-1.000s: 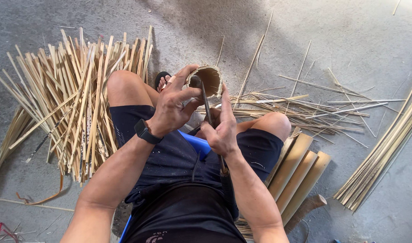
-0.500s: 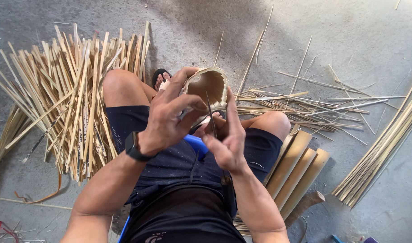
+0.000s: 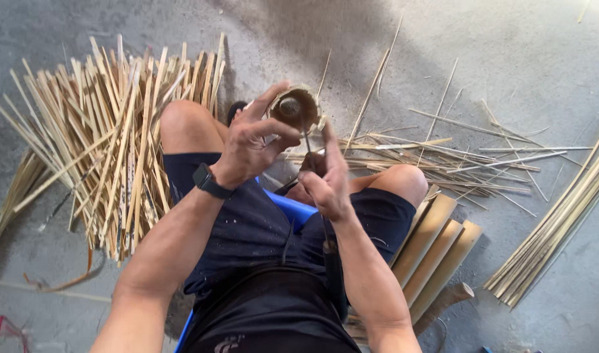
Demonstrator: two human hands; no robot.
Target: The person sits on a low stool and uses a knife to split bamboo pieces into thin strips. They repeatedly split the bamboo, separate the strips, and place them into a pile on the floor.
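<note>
Tilting further than a second ago, bamboo tube (image 3: 298, 108) now showing its hollow round end straight to the camera; earlier seen more from the side. Long axis running near vertical, open mouth up, held above the knees, over the lap. Left hand (image 3: 253, 140) clamped around the tube's near side, fingers spread. Right hand (image 3: 325, 183) closed on a dark blade (image 3: 307, 140), now set upright at the rim, suggesting a split being started. Loose strips (image 3: 103, 144) heaped at left, split slats (image 3: 436, 248) at right.
</note>
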